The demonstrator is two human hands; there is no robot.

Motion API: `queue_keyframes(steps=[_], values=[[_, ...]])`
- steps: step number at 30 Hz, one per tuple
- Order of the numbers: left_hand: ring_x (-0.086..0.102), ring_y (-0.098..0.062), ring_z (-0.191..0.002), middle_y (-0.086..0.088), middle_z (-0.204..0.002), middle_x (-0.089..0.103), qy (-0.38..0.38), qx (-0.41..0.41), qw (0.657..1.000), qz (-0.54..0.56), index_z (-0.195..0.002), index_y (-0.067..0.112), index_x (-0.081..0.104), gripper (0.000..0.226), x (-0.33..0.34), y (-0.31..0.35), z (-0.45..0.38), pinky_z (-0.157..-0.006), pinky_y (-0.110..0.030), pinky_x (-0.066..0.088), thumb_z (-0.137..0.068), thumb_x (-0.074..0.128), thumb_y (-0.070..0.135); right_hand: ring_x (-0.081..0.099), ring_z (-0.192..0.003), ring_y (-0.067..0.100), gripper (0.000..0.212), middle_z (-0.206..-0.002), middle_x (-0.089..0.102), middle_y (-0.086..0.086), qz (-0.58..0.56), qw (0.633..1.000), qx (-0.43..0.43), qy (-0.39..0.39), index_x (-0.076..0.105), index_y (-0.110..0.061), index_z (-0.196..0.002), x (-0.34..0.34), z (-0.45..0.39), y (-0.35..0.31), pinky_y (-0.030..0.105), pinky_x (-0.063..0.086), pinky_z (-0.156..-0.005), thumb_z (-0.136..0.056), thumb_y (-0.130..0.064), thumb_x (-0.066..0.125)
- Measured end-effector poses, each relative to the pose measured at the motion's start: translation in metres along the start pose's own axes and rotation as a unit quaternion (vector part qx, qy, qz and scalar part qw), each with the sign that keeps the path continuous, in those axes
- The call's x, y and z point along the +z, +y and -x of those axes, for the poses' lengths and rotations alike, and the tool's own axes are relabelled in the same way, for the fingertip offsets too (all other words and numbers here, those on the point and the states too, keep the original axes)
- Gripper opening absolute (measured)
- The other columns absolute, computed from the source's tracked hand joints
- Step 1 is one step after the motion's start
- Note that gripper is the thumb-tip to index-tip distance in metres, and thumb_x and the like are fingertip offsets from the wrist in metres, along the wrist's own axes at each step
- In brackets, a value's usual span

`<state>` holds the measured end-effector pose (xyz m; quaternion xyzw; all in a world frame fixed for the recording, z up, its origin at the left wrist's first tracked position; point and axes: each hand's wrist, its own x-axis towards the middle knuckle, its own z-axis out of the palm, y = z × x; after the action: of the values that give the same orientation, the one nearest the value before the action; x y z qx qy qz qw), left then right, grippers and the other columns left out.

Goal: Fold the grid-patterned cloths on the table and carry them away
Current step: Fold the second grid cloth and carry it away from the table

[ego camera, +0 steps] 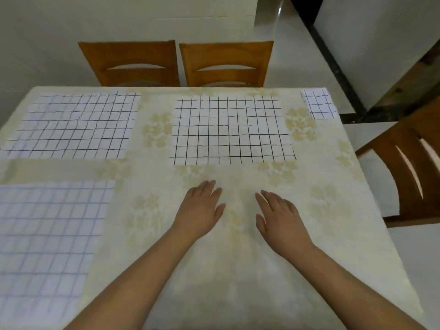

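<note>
Three white grid-patterned cloths lie spread flat on the table: one at the far middle (232, 129), one at the far left (71, 126), one at the near left (45, 236). A small folded grid cloth (319, 103) sits at the far right corner. My left hand (202, 210) and my right hand (278, 215) lie palm down with straight fingers on the bare tablecloth, side by side, a short way in front of the far middle cloth. Neither hand holds anything.
The table (309, 210) wears a cream floral tablecloth. Two wooden chairs (133, 64) (226, 65) stand at the far edge, a third chair (409, 170) at the right side. White floor and a dark-framed wall lie to the right.
</note>
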<state>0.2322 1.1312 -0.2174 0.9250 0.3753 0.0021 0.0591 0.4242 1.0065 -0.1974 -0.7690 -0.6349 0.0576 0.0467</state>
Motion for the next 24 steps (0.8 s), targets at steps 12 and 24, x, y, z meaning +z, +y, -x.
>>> queue_keyframes(steps=[12,24], values=[[0.008,-0.023,-0.149,-0.005,-0.162,0.009,-0.056,-0.054,0.997,0.007,-0.148,0.016,0.034,0.060,0.061,-0.035,-0.086,-0.117,-0.041,0.016,-0.099,0.019,0.048,0.051,-0.128,0.031,0.061,-0.143,0.050,0.010,0.027,0.998,-0.017,-0.056,0.059,-0.010,-0.130,0.073,-0.124,0.008,0.051,0.041,-0.101,-0.086,-0.039,0.028],[0.021,-0.024,-0.147,-0.005,-0.160,0.021,-0.007,-0.105,0.994,0.020,-0.144,0.014,0.041,0.060,0.100,-0.061,-0.108,-0.118,-0.044,0.017,-0.098,0.022,0.047,0.040,-0.136,0.030,0.058,-0.150,0.041,0.008,0.036,0.998,-0.002,-0.047,0.055,-0.013,-0.134,0.112,-0.165,0.018,0.052,0.031,-0.109,-0.089,-0.043,0.031]])
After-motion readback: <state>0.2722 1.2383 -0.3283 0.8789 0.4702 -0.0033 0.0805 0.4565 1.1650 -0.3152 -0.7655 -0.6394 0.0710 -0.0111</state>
